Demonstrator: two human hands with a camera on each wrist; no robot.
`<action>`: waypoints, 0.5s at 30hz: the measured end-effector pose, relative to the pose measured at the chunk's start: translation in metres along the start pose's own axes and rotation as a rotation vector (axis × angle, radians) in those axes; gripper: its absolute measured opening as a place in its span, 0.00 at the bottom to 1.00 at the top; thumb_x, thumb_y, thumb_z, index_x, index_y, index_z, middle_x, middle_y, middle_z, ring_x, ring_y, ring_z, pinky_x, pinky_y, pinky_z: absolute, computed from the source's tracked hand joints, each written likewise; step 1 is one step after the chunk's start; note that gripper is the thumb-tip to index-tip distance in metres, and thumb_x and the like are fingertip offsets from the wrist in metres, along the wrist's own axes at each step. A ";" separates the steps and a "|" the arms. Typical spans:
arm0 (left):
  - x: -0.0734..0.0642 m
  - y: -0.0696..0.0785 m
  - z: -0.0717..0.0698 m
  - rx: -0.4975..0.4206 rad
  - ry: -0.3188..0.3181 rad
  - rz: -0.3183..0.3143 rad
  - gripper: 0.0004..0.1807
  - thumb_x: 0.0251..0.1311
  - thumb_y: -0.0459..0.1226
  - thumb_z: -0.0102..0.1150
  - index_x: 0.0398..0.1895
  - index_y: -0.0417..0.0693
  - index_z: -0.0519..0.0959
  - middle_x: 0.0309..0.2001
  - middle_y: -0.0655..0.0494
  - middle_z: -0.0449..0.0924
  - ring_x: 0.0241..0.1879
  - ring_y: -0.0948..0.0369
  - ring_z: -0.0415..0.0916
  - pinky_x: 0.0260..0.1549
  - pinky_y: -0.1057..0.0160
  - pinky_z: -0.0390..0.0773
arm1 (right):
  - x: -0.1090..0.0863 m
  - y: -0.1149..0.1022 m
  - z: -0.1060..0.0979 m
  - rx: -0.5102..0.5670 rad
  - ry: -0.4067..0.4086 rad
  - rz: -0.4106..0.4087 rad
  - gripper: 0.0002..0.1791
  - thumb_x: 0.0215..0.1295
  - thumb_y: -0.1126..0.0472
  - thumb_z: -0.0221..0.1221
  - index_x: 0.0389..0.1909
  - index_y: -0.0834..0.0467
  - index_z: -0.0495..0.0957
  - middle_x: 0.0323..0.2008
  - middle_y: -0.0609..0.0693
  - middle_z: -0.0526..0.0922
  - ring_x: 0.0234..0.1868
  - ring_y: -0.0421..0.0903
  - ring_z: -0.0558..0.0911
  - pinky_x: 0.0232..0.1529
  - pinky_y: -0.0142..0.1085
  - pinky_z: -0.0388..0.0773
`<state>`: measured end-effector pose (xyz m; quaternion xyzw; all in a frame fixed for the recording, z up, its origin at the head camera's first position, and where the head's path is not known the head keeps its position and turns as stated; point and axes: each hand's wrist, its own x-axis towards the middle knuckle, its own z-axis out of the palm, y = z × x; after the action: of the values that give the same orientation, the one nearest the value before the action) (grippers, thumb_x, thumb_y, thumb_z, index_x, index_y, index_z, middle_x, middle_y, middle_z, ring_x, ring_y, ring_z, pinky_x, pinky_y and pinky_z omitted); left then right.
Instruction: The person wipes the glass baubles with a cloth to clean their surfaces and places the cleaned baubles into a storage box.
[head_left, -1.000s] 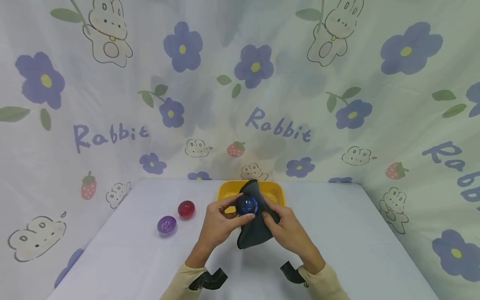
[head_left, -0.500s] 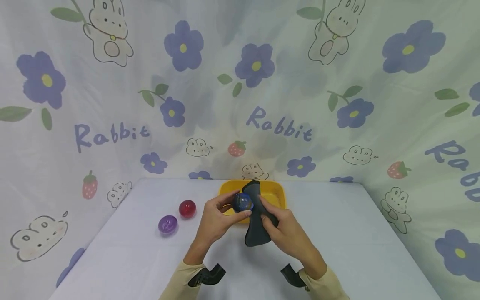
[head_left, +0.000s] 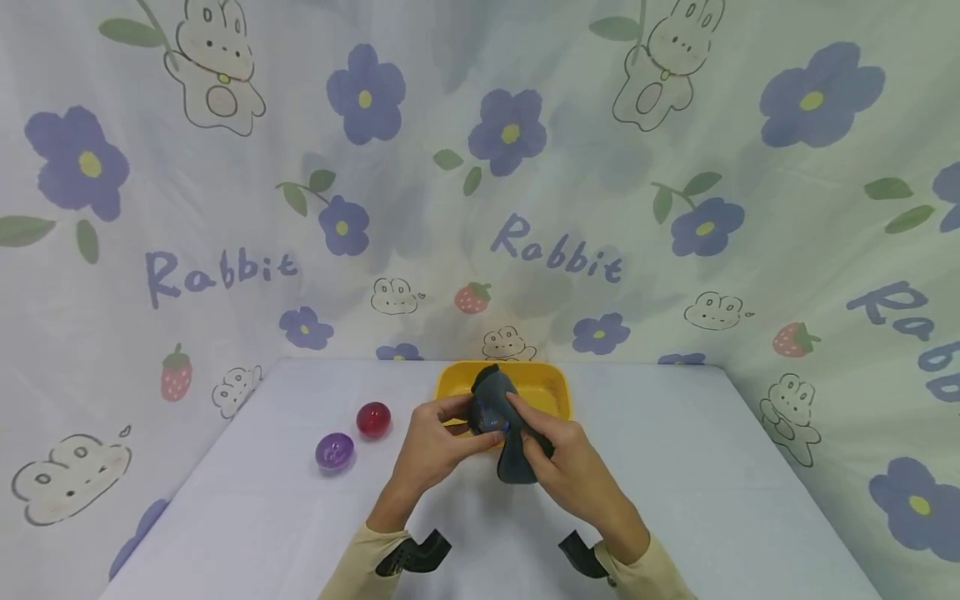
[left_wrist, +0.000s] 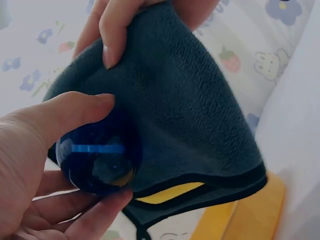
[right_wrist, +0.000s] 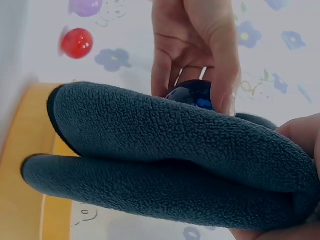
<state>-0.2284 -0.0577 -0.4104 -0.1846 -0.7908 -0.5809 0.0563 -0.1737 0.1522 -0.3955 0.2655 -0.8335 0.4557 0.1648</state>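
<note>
Blue ball (left_wrist: 97,162): in the left hand (head_left: 438,442), raised just before or over the near part of the yellow tray; the height is hard to tell. Round, glossy, dark blue with bright reflections; glass or clear plastic, I cannot say which.
Ball's handling: probably hard and smooth, apt to slip if the cloth pushes it sideways; if glass, a drop could chip it. Weight is uncertain.
Hold on the ball: best across its widest part, thumb opposite the fingers, leaving the right side bare for the cloth.
Left hand's fingers: grasping the ball, thumb along one side, fingers curled under the other.
Cloth (left_wrist: 190,110): dark grey-blue, short fuzzy pile, black bound edge; folded over into two layers, its face against the ball's right side.
Cloth's handling: likely light, soft and limp, bending wherever it is pressed; best pinched near the fold, with the loose flaps free.
Right hand (head_left: 570,454): fingers and thumb pinching the folded cloth from the right.
Yellow tray (head_left: 553,392): shallow, rounded corners, smooth and apparently stiff plastic, at the table's far side.
Red ball (head_left: 373,420): shiny, round, on the table left of the tray.
Purple ball (head_left: 334,452): glossy, just nearer and farther left than the red one.
Table (head_left: 225,525): pale, matte covering, faint creases.
</note>
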 end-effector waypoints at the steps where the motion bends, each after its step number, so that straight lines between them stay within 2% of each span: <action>1: -0.001 0.000 0.001 0.003 -0.013 0.010 0.28 0.48 0.41 0.82 0.55 0.48 0.86 0.48 0.52 0.90 0.48 0.56 0.86 0.53 0.50 0.88 | 0.000 0.000 0.000 -0.013 0.003 -0.004 0.29 0.73 0.73 0.53 0.74 0.58 0.70 0.65 0.60 0.80 0.31 0.36 0.77 0.35 0.27 0.80; 3: -0.002 0.001 0.003 0.011 -0.039 0.037 0.26 0.48 0.42 0.82 0.52 0.49 0.87 0.46 0.53 0.90 0.47 0.57 0.87 0.52 0.53 0.88 | 0.000 0.000 0.000 -0.040 0.009 -0.024 0.29 0.73 0.73 0.53 0.73 0.57 0.71 0.66 0.59 0.80 0.32 0.35 0.77 0.35 0.28 0.80; 5: -0.003 0.001 0.005 0.011 -0.056 0.063 0.25 0.48 0.43 0.83 0.51 0.50 0.87 0.44 0.54 0.91 0.46 0.58 0.87 0.50 0.55 0.89 | 0.000 0.000 0.000 -0.061 0.017 -0.044 0.29 0.72 0.73 0.54 0.73 0.56 0.72 0.67 0.57 0.80 0.42 0.40 0.83 0.43 0.29 0.84; 7: -0.004 0.003 0.006 0.007 -0.061 0.084 0.24 0.48 0.43 0.82 0.51 0.50 0.88 0.44 0.54 0.91 0.46 0.58 0.88 0.49 0.57 0.89 | 0.000 0.000 -0.001 -0.073 0.028 -0.062 0.30 0.71 0.74 0.54 0.73 0.56 0.72 0.69 0.57 0.78 0.51 0.44 0.84 0.50 0.34 0.86; 8: -0.004 0.004 0.007 0.007 -0.059 0.093 0.24 0.49 0.43 0.82 0.51 0.50 0.88 0.44 0.55 0.91 0.47 0.58 0.88 0.49 0.58 0.89 | 0.001 0.001 -0.001 -0.076 0.031 -0.066 0.30 0.71 0.74 0.54 0.73 0.56 0.72 0.69 0.57 0.78 0.52 0.45 0.84 0.50 0.34 0.86; 10: -0.006 0.006 0.007 0.005 -0.057 0.097 0.24 0.49 0.43 0.82 0.51 0.52 0.88 0.46 0.57 0.91 0.47 0.59 0.88 0.48 0.58 0.89 | 0.001 0.001 -0.002 -0.077 0.036 -0.072 0.30 0.71 0.74 0.54 0.73 0.56 0.72 0.69 0.58 0.78 0.51 0.45 0.85 0.50 0.34 0.86; 15: -0.010 0.011 0.008 -0.003 -0.080 0.106 0.25 0.50 0.42 0.82 0.54 0.54 0.87 0.50 0.57 0.91 0.50 0.56 0.88 0.47 0.56 0.90 | 0.001 0.006 -0.005 -0.032 0.027 -0.038 0.30 0.72 0.74 0.52 0.73 0.57 0.72 0.65 0.60 0.81 0.38 0.41 0.81 0.34 0.28 0.81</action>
<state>-0.2148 -0.0500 -0.4061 -0.2494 -0.7805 -0.5706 0.0552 -0.1780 0.1584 -0.3962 0.2726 -0.8330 0.4427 0.1890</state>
